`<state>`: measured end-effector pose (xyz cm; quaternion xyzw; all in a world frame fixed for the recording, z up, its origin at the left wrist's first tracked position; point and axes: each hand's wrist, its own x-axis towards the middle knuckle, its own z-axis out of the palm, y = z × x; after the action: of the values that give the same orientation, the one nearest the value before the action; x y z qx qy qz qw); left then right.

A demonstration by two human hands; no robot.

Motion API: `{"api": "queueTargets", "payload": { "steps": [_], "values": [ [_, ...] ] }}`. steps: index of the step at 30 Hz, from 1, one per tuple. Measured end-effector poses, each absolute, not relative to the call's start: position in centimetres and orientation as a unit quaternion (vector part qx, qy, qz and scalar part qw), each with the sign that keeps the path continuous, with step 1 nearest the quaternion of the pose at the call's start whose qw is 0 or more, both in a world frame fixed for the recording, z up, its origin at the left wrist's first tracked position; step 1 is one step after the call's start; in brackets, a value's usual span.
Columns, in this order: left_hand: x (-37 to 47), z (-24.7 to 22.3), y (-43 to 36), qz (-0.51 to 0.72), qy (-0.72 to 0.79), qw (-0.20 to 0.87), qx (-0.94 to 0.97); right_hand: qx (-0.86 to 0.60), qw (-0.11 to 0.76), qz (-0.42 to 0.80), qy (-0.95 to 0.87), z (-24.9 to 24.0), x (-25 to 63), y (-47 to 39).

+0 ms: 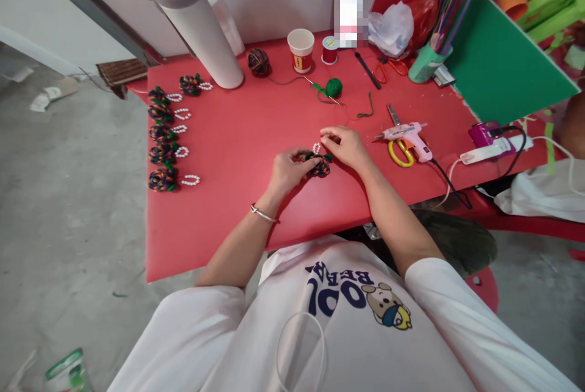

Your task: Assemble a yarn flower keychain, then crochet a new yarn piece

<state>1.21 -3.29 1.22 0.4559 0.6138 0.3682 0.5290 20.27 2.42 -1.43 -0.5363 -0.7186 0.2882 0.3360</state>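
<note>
My left hand (pixel 290 171) is gripping a dark yarn piece (pixel 321 166) with a white bead loop above the near part of the red desk (pixel 228 215); my right hand (pixel 343 145) is curling loosely beside the loop, its grip unclear. Farther back, a green cup (pixel 424 64) is holding colourful sticks (pixel 452 11); a paper cup (pixel 300 53) is standing open, its contents hidden.
</note>
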Motion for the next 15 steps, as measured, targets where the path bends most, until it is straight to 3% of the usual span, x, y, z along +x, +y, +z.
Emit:
{"api": "queueTargets", "payload": {
  "steps": [6, 15],
  "values": [
    [0.9, 0.8, -3.4, 0.350, 0.610, 0.526, 0.479, -0.515, 0.272, 0.306, -0.753, -0.4, 19.8, 3.7],
    [0.6, 0.2, -3.4, 0.357, 0.611, 0.498, 0.501, -0.563, 0.343, 0.281, -0.697, -0.6, 20.1, 2.2]
  ]
}}
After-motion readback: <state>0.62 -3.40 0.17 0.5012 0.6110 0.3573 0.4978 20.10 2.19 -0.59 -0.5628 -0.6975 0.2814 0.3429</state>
